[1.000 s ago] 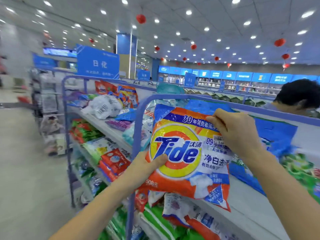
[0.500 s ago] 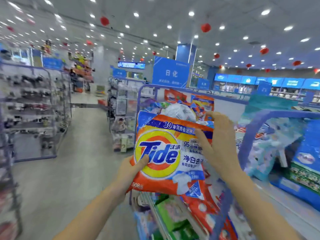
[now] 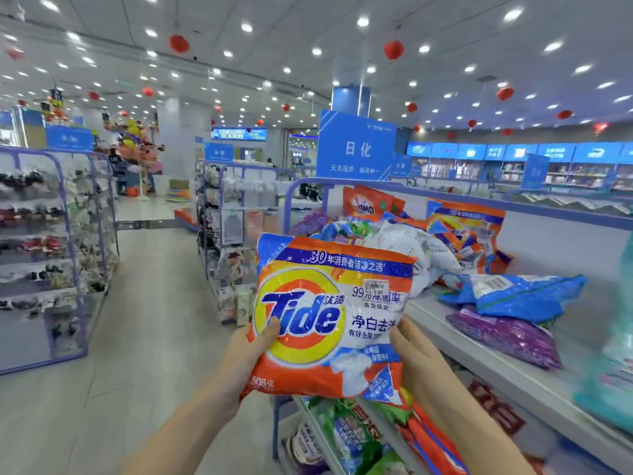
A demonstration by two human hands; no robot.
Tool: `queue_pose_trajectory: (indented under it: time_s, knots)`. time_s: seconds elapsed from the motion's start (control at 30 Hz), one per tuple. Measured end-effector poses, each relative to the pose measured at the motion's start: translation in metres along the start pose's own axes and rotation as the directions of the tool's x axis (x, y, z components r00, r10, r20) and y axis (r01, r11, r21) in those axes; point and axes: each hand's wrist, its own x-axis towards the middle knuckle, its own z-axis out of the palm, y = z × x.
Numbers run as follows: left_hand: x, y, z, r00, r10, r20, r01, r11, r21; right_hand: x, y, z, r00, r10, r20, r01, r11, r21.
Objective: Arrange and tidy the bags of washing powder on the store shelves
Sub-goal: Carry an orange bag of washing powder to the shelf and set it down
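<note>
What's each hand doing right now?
Left hand: grips the Tide bag at its left edge.
Right hand: holds the bag's right edge.

white ceiling (image 3: 308,15) dotted with recessed lights, red lanterns (image 3: 394,49) hanging below. a blue sign (image 3: 356,149) stands mid-store. pale glossy floor (image 3: 144,337) runs past a blue-framed rack (image 3: 37,241) on the left.
</note>
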Motion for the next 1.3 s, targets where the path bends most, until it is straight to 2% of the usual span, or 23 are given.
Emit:
queue_pose_trajectory:
  time_s: [0.23, 0.37, 0.47, 0.63, 0.8, 0.93, 1.07, 1.2, 1.3]
  knots:
    - [0.138, -0.022, -0.028, 0.99, -0.064, 0.126, 0.061, 0.998, 0.025, 0.108, 0.023, -0.011, 0.965, -0.13, -0.229, 0.097, 0.984, -0.149]
    - [0.224, -0.016, -0.036, 0.982, -0.078, 0.17, 0.073, 0.997, 0.036, 0.188, 0.031, -0.025, 0.92, -0.246, -0.305, 0.179, 0.956, -0.231]
    - [0.282, -0.014, -0.043, 0.976, -0.105, 0.19, 0.104, 0.994, 0.018, 0.237, 0.035, -0.03, 0.906, -0.256, -0.336, 0.176, 0.952, -0.252]
    - [0.369, -0.007, -0.033, 0.955, -0.048, 0.292, 0.049, 0.999, 0.003, 0.289, 0.025, -0.039, 0.866, -0.291, -0.406, 0.182, 0.941, -0.286]
    - [0.467, -0.003, 0.002, 0.895, 0.058, 0.443, -0.053, 0.998, -0.022, 0.333, 0.0, -0.059, 0.767, -0.413, -0.491, 0.162, 0.865, -0.474]
    - [0.551, 0.005, 0.048, 0.814, 0.095, 0.573, -0.074, 0.995, -0.059, 0.377, -0.032, -0.092, 0.628, -0.501, -0.595, 0.035, 0.782, -0.622]
    - [0.622, 0.016, 0.096, 0.721, 0.146, 0.678, -0.139, 0.988, -0.065, 0.418, -0.07, -0.125, 0.57, -0.448, -0.689, -0.147, 0.769, -0.622]
    - [0.666, 0.019, 0.142, 0.664, 0.079, 0.743, -0.029, 0.996, -0.079, 0.444, -0.088, -0.147, 0.444, -0.436, -0.783, -0.377, 0.702, -0.605]
    - [0.687, 0.008, 0.169, 0.614, 0.018, 0.789, 0.056, 0.996, -0.066, 0.457, -0.09, -0.16, 0.354, -0.445, -0.823, -0.478, 0.67, -0.568]
